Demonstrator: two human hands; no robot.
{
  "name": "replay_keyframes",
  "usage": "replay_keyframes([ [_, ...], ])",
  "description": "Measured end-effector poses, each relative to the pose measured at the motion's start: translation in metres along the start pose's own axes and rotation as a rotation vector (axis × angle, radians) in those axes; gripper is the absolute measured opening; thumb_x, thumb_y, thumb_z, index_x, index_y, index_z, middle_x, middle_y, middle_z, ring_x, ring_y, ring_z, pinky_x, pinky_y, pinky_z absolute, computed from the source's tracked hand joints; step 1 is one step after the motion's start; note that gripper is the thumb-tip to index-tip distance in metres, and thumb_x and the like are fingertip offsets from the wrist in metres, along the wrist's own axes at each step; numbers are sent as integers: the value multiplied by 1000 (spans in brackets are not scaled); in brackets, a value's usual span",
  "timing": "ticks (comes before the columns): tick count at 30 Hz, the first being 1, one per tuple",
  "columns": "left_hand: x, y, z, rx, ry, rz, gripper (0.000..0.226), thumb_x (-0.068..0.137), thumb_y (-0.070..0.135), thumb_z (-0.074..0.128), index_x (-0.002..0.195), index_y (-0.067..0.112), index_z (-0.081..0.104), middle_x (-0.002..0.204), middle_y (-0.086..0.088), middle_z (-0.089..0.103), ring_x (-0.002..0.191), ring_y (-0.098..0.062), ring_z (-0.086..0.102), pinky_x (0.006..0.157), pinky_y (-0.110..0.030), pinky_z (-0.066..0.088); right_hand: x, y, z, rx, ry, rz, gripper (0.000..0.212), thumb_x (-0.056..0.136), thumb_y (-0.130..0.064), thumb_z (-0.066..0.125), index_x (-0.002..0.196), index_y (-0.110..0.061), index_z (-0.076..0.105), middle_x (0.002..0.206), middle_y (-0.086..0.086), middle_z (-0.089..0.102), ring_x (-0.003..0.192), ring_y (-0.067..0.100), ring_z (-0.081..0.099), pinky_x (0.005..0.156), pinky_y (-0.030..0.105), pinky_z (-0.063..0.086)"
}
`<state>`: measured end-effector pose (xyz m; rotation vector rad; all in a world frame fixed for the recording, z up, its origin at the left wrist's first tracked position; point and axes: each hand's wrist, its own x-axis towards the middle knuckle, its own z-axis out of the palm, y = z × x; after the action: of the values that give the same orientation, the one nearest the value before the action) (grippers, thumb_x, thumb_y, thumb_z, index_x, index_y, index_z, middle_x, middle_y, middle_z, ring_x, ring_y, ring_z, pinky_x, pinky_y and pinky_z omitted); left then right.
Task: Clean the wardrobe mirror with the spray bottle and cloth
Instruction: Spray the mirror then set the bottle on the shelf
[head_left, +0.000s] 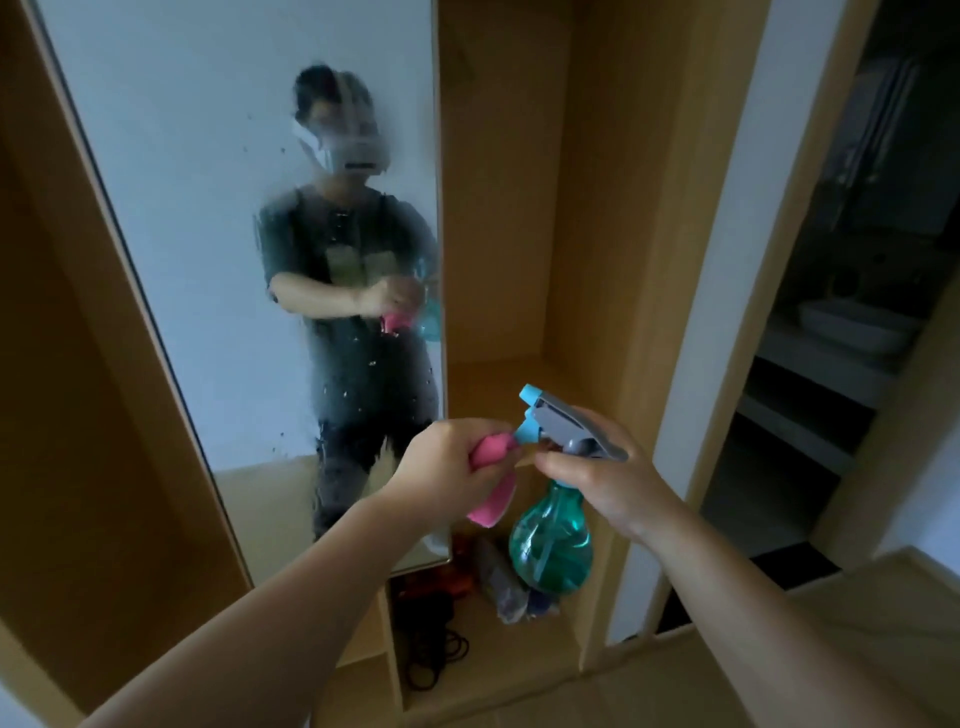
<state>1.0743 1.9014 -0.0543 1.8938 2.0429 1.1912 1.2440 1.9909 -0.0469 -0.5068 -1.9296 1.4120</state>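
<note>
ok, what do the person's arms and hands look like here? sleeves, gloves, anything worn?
Left hand and right hand are bare: no gloves, rings, watch or bands visible. Both forearms are uncovered to the frame edge, no sleeve in direct view. The mirror reflection, blurred by droplets, shows a dark short-sleeved T-shirt whose sleeve ends above the elbow.

Our forearms are bare down to the left hand (447, 467) & right hand (608, 483). Reflected, we wear a dark grey-green short-sleeved T-shirt (311, 244) w/ pale blocky chest print, dark trousers (358, 421), & a pale grey head-mounted rig (356, 153) w/ strap.
</note>
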Motion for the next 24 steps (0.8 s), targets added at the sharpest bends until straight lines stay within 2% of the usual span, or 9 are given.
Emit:
replay_keyframes([
  [3,20,16,28,35,76,-1,8,86,34,65,92,33,70,77,11,69,74,-8,63,70,-31,55,1,18,-39,29,24,69,24,75,-29,80,97,-23,72,97,10,70,92,19,68,84,32,52],
  [6,38,20,51,70,105,-1,13,83,30,65,94,36,68,72,17,66,70,-4,60,65,-24,49,2,42,-65,45,39,122,39,73,-31,83,102,-10,67,91,4,69,95,19,68,84,31,53],
  [8,50,18,63,68,137,-11,13,82,32,62,94,37,64,69,16,65,67,-3,58,61,-22,47,3,57,-76,37,-37,111,40,71,-33,82,104,-17,66,96,3,68,97,18,67,84,29,54],
  [11,69,5,78,41,168,-22,13,86,27,63,97,34,60,73,10,67,76,2,59,58,-19,48,11,78,-84,8,-41,95,25,75,-30,78,98,-30,67,99,-4,71,100,10,66,85,25,53],
  [13,79,-5,87,38,181,-26,10,87,26,63,95,33,61,75,12,66,76,5,59,57,-15,46,23,92,-86,-12,-26,82,19,79,-25,77,96,-29,69,98,-5,72,99,9,66,86,25,53],
  [15,89,-18,95,12,194,-44,10,86,27,64,93,35,66,74,19,64,72,10,57,60,-13,45,37,104,-88,-61,2,107,16,83,-21,75,96,-25,68,97,-5,73,97,9,67,89,32,54],
  [18,105,-38,104,-57,154,-92,19,85,36,67,104,38,67,80,32,58,77,17,53,64,-13,44,63,120,-94,-144,38,176,14,83,-20,76,95,-21,68,94,-2,73,91,10,69,88,39,56],
  [21,119,-60,110,-97,76,-150,33,79,42,71,110,42,59,88,31,55,80,14,51,67,-13,43,90,137,-105,-185,59,234,16,82,-20,77,95,-20,68,97,-1,74,91,11,70,88,39,56],
  [24,128,-80,116,-98,24,-215,37,75,40,76,106,41,55,90,28,54,82,11,51,67,-12,42,116,159,-118,-223,93,294,19,82,-22,76,98,-19,67,102,-1,73,97,15,68,91,39,55],
])
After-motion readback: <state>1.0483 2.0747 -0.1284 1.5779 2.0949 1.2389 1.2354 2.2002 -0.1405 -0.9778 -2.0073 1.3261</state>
